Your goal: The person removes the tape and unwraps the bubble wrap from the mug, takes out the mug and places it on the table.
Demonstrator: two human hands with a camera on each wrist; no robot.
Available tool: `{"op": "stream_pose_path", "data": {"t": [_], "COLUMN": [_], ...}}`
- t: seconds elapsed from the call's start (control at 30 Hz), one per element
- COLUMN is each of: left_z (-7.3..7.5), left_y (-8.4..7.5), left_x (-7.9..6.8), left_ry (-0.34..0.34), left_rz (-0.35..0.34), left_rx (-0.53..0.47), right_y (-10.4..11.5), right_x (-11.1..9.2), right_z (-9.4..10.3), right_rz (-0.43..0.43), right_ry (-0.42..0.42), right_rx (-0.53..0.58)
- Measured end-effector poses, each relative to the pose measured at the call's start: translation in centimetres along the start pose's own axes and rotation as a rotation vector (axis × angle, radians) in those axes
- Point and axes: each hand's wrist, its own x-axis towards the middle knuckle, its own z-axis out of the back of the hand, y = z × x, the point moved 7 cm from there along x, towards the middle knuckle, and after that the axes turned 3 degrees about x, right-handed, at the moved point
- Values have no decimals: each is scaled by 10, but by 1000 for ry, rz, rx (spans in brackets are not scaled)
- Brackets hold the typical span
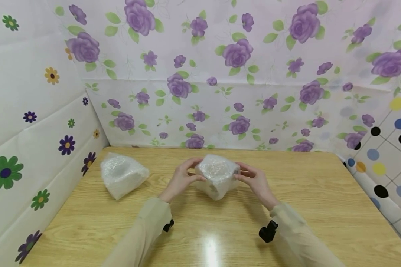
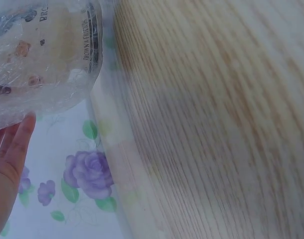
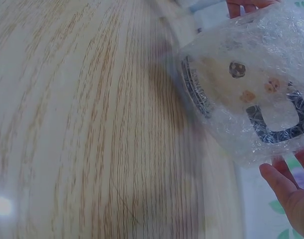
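A mug wrapped in bubble wrap point(image 1: 217, 174) is held between both hands over the middle of the table. Through the clear plastic, the right wrist view shows a black handle point(image 3: 279, 134) and small brown printed figures. Lettering shows on the mug point(image 2: 57, 45) in the left wrist view. My left hand point(image 1: 183, 178) grips its left side, thumb toward the front and fingers behind. On the opposite side, my right hand point(image 1: 255, 181) holds it by thumb and fingers near the handle.
Another bundle of bubble wrap point(image 1: 121, 174) lies at the table's back left. The wooden table point(image 1: 304, 174) meets a flowered cloth backdrop point(image 1: 207, 111) at its far edge. Patterned sheets stand along the left and right sides.
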Motion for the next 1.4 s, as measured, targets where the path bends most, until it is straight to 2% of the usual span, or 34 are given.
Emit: {"op": "stream_pose_path", "data": {"t": [0.2,0.43,0.6,0.83,0.97,1.23,1.33,1.4], "left_z": [-3,-8,-13,-16,-21,-29,-30,-30], "left_y": [1,-1,-4,-34,-20,-6,-8,-15], "left_x": [2,5,7,8,11,12,11,10], "left_ry": [4,-5,10,48,44,52,60,65], "left_rz": [41,19,30,7,-14,26,28,25], "left_rx": [-10,-24,-42,-54,-40,-22,-16,-18], "right_y": [0,1,-1,-2,-3,-5,-5,-5], "right_x": [-1,-3,-6,-9,-11,-16,-17,-18], "right_z": [4,9,13,20,24,28,29,30], "right_rz": [-9,-15,-17,-23,-19,-14,-10,-6], "right_ry": [-4,-4,-1,-11,-12,-18,-20,-17], "right_rx": [-1,-10,5,6,10,27,44,54]}}
